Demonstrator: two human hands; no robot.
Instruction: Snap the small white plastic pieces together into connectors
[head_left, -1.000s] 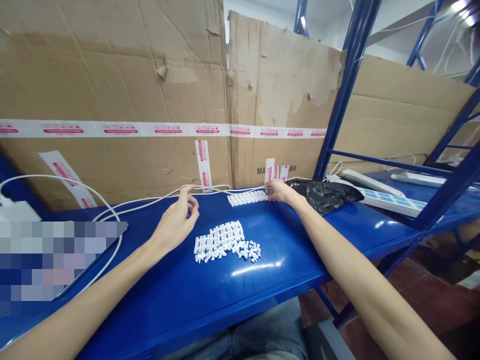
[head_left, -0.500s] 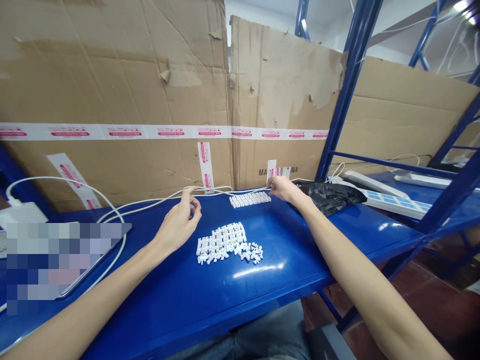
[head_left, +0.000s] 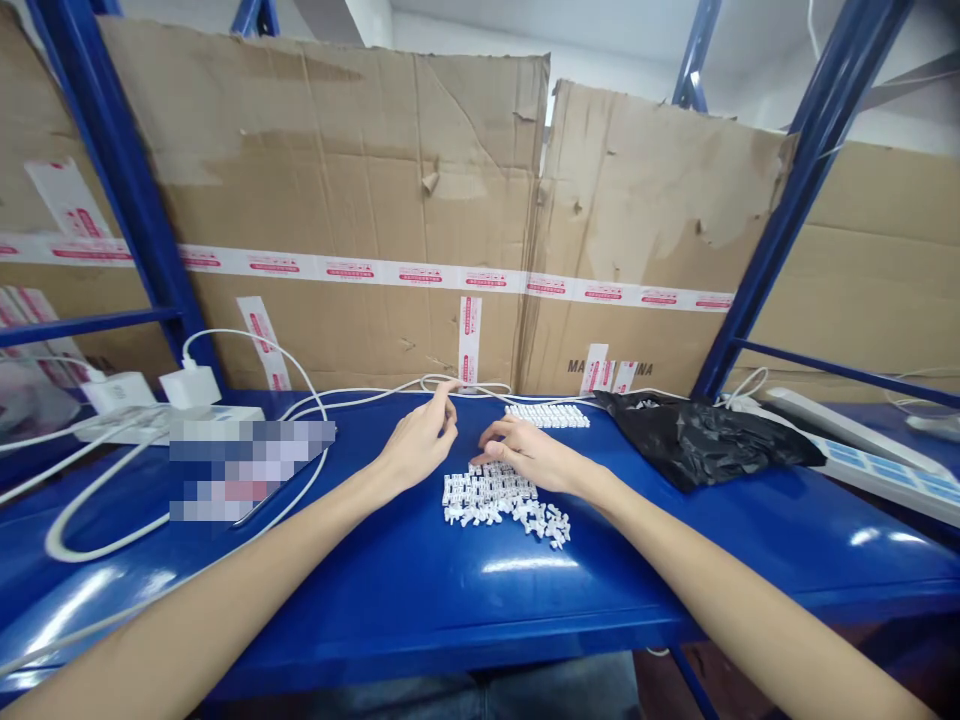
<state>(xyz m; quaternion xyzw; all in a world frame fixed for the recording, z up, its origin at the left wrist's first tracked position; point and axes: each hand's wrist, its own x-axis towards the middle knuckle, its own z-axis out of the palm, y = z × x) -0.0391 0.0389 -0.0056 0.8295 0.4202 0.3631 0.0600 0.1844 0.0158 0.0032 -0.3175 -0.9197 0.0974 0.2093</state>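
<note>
Several small white plastic pieces stand in a close-packed block (head_left: 480, 490) on the blue table. Loose white pieces (head_left: 547, 522) lie in a heap along its near right side. Farther back, more of these pieces form a neat row (head_left: 555, 415). My right hand (head_left: 532, 452) reaches over the block from the right, its fingers bent and drawn together at the block's far edge; whatever is between the fingertips is hidden. To the left of the block, just above the table, my left hand (head_left: 421, 438) has its index finger stretched out and the others loosely curled, with nothing visible in it.
A black plastic bag (head_left: 709, 435) lies to the right, beside long white strips (head_left: 892, 460) with blue squares. On the left are a power strip (head_left: 244, 413) with chargers, white cables (head_left: 64, 530) and a blurred flat device (head_left: 255, 465). Cardboard (head_left: 360, 190) stands along the back.
My right hand has come back from the far row to the block of white pieces. The view has swung left, and my left hand stays beside the block.
</note>
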